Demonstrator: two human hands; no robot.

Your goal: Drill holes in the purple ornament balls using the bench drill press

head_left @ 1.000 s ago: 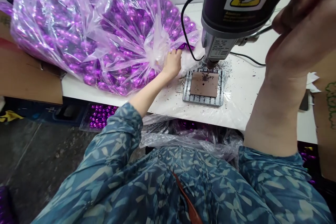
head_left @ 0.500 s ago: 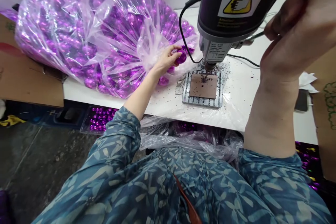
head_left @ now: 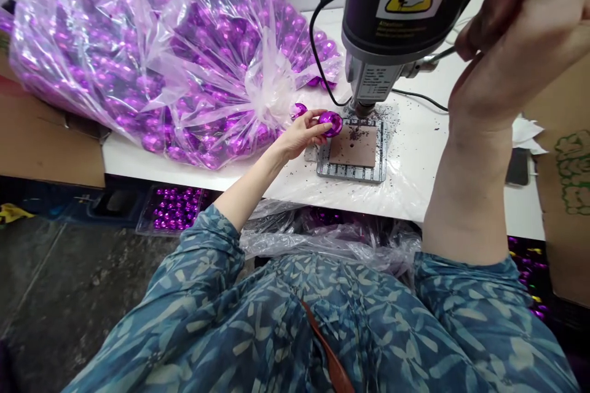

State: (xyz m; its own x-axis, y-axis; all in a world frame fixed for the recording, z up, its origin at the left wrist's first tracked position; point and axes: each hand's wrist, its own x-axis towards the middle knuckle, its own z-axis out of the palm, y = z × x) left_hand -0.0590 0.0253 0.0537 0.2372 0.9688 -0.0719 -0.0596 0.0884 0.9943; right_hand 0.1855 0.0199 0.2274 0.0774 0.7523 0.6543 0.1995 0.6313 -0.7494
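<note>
Near the table's (head_left: 295,181) front edge, the left hand (head_left: 299,135) pinches a purple ball (head_left: 330,123) in its fingers, just left of the drill plate (head_left: 353,150), while farther up the right hand (head_left: 511,37) curls around the press lever (head_left: 436,58).

The right hand (head_left: 516,31) is getting cropped by the top edge, hiding most of the drill lever (head_left: 436,58) it's gripping.

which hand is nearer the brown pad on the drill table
Left. The left hand holds a purple ball at the brown pad's edge; the right hand is raised on the lever.
</note>
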